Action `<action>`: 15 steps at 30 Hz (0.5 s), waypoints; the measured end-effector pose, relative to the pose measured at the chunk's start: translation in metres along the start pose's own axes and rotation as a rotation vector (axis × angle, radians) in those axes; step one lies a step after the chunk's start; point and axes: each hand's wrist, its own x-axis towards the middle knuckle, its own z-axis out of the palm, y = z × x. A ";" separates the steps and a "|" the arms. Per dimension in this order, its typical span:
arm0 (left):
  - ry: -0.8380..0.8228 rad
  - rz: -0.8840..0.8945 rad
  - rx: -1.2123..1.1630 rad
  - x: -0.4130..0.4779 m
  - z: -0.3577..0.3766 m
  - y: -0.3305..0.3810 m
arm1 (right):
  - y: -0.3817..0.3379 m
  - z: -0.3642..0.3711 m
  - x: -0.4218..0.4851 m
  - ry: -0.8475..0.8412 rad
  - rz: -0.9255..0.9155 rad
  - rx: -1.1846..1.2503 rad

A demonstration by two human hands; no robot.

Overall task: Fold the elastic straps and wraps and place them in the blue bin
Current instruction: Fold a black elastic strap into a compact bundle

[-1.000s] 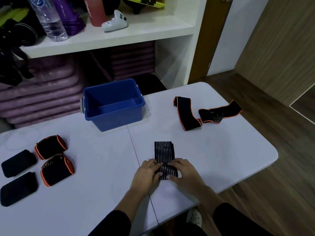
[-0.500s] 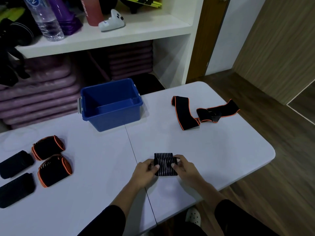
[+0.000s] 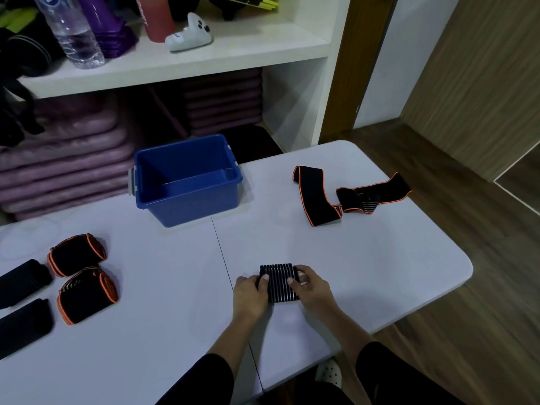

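Observation:
A folded black striped wrap lies on the white table near its front edge. My left hand grips its left side and my right hand grips its right side, thumbs on top. The blue bin stands at the back of the table and looks empty. A long black strap with orange edging lies unfolded at the right, joined to a second loop. Two rolled orange-edged wraps and two plain black wraps lie at the left.
Behind the table a white shelf carries a water bottle, purple cones, a red bottle and a white game controller. Purple mats are stacked beneath it. Wooden floor lies to the right of the table.
The striped wrap was stretched out lengthwise a second ago; the far end has been folded back, making a short square pad that both hands now hold by its sides.

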 end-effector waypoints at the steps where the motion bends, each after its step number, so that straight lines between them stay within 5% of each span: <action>1: -0.023 -0.025 -0.050 0.001 0.000 0.003 | -0.001 0.000 0.001 0.009 0.018 0.036; 9: -0.120 -0.301 -0.430 0.003 -0.021 -0.004 | -0.009 0.012 0.002 -0.016 0.012 0.101; 15: 0.079 -0.348 -0.835 -0.022 -0.081 -0.042 | -0.044 0.070 -0.009 -0.243 -0.112 0.052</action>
